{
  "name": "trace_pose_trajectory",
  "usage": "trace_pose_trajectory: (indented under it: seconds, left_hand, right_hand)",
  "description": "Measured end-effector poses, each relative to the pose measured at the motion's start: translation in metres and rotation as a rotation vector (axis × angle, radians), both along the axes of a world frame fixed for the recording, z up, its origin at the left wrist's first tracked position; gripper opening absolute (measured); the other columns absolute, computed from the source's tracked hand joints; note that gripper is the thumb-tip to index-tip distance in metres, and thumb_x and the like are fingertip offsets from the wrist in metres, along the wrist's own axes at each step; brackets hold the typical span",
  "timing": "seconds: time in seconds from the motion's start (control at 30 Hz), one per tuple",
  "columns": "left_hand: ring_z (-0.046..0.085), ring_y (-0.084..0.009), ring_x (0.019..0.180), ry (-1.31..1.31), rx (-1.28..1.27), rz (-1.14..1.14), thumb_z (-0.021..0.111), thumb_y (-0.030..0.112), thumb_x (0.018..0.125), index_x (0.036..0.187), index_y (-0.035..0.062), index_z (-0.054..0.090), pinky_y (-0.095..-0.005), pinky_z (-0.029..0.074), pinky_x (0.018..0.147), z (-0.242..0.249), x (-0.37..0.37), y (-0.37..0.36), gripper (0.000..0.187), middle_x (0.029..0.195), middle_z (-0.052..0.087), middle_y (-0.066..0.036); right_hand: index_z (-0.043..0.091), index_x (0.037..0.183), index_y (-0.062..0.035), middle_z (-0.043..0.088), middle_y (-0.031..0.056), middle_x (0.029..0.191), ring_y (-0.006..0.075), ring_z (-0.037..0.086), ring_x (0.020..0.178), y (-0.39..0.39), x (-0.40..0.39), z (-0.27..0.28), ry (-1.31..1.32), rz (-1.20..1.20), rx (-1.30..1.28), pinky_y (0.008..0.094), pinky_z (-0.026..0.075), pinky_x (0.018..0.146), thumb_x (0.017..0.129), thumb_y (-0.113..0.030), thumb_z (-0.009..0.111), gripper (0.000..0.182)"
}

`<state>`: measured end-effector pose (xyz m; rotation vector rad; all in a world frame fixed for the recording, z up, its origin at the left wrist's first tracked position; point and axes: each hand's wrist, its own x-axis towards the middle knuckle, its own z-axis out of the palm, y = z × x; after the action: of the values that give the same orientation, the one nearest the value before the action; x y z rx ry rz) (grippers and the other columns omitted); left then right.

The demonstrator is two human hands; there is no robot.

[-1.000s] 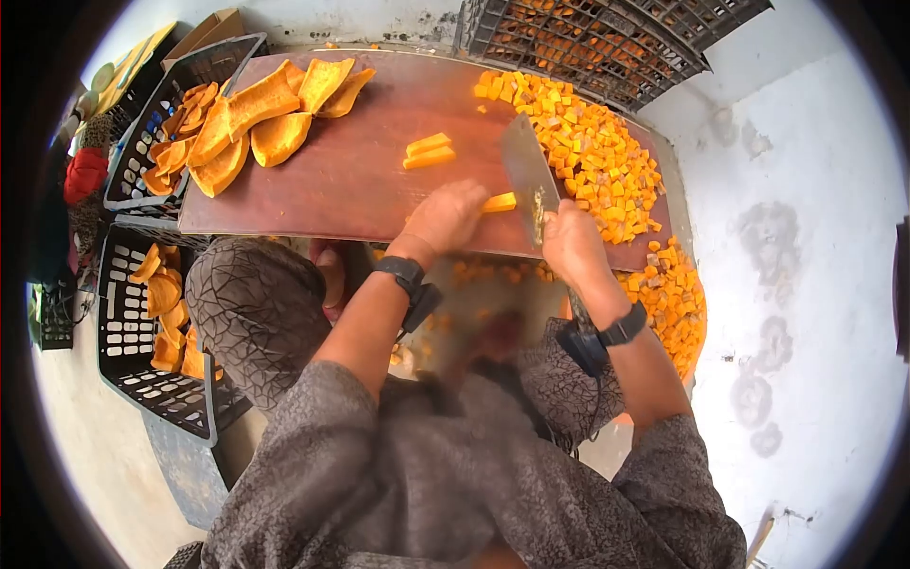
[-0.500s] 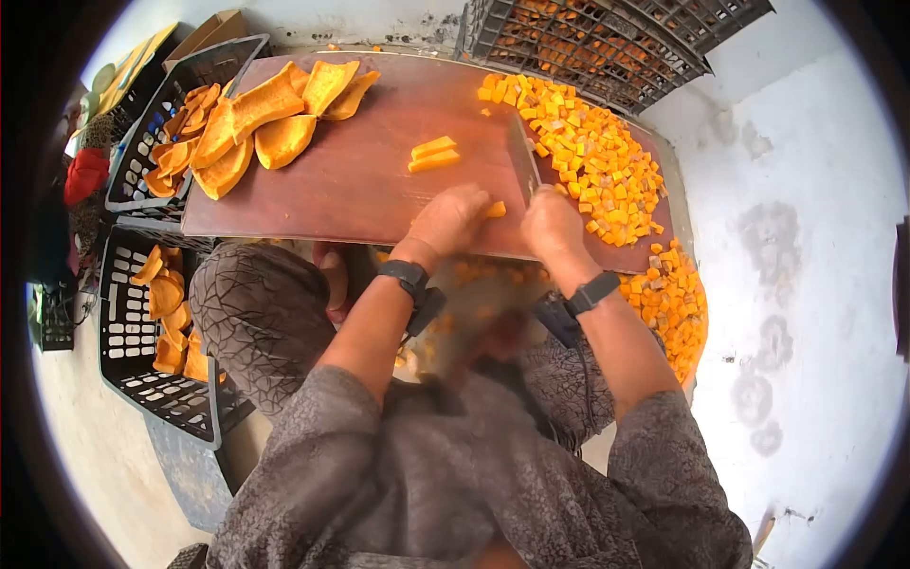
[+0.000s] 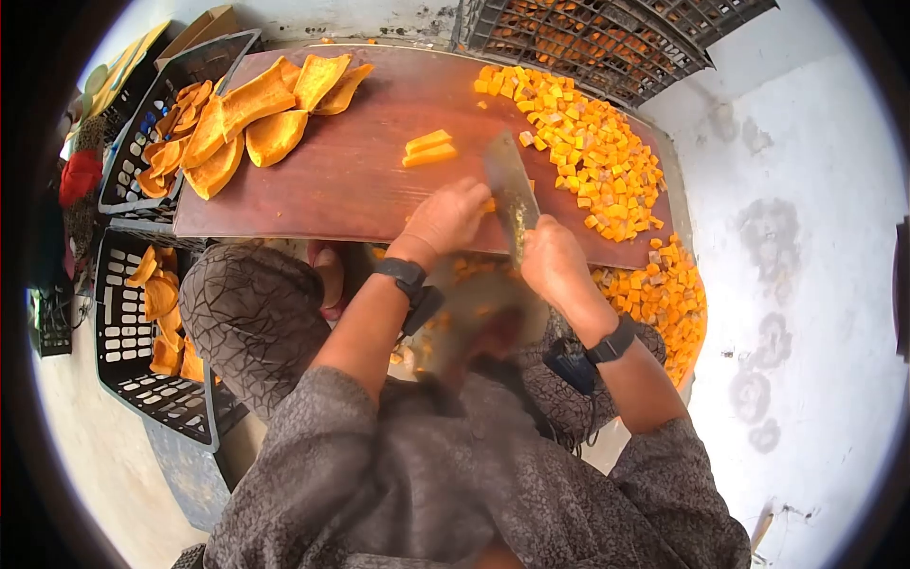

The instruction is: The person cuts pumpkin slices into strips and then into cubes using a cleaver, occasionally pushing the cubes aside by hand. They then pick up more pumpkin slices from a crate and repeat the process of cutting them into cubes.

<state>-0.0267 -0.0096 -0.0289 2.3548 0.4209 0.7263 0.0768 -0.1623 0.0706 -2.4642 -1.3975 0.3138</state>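
My right hand (image 3: pixel 561 267) is closed around the handle of a cleaver (image 3: pixel 512 185), whose broad blade has bits of pumpkin stuck to it. To its left, my left hand (image 3: pixel 444 218) has its fingers bent together on a piece of orange pumpkin (image 3: pixel 489 205), mostly hidden by the fingers and close beside the blade. Two cut pumpkin sticks (image 3: pixel 429 149) lie just beyond my left hand on the reddish-brown board (image 3: pixel 322 194). Right of the blade spreads a heap of pumpkin cubes (image 3: pixel 602 156).
Large pumpkin slabs (image 3: pixel 256 104) lie on the board's left end. Black crates (image 3: pixel 152 398) with pumpkin pieces stand at the left, and another crate (image 3: pixel 654 47) stands at the back right. More cubes (image 3: pixel 668 303) fill a container below the board's right edge.
The cleaver has turned from nearly edge-on to showing its flat face, and its top has swung left. My right hand has shifted slightly down and right. My left hand stays nearly in place.
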Motion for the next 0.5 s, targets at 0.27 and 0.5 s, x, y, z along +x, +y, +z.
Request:
trace_pose_trajectory:
  seconds: [0.27,0.5]
  left_hand:
    - [0.059,-0.0415,0.093,0.039,0.048,-0.026,0.059,0.005,0.083,0.099,0.0063,0.058,-0.0466,0.050,0.080,0.005,-0.004,-0.001,0.016,0.097,0.060,-0.017]
    - [0.062,-0.0383,0.089,-0.031,0.040,0.011,0.059,0.008,0.082,0.093,0.0079,0.062,-0.0468,0.052,0.077,0.006,-0.001,-0.004,0.012,0.093,0.061,-0.016]
  right_hand:
    - [0.060,0.096,0.0029,0.067,0.0288,0.090,0.0451,0.065,0.087,0.048,0.019,-0.027,-0.074,-0.086,0.029,0.0509,0.052,0.078,0.090,-0.015,0.053,0.020]
    - [0.056,0.093,0.0072,0.064,0.0294,0.078,0.0405,0.067,0.066,0.017,0.031,-0.007,0.023,-0.133,0.123,0.0466,0.054,0.062,0.094,-0.017,0.053,0.024]
